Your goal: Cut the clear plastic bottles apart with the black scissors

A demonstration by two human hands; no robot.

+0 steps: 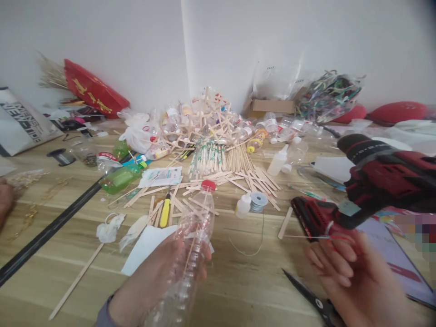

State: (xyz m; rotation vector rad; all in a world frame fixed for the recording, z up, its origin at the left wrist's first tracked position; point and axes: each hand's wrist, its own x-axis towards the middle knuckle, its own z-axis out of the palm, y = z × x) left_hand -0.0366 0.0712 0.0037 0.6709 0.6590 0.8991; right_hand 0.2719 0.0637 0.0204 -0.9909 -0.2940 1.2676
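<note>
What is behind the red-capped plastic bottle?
Behind the plastic bottle, wooden craft sticks show near its shoulder. A white sheet lies partly behind the left hand holding the bottle; the sheet's covered part cannot be seen.

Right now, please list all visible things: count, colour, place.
Red-capped bottle: 1, clear, front centre
Drill: 1, red-black, right
Scissors: 1, black, front right
Screwdriver: 1, yellow, centre left
Sticks: many, pale, middle
Heaped bottles: many, mixed, back
Green bottle: at least 1, left
Nozzle bottles: 2, whitish, centre right
Grey spool: 1, centre right
Pole: 1, black, left
Package: 1, red, back left
Other person's hand: 1, far left
Rest: too crowded
Left hand: 1, around bottle
Right hand: 1, front right
</note>
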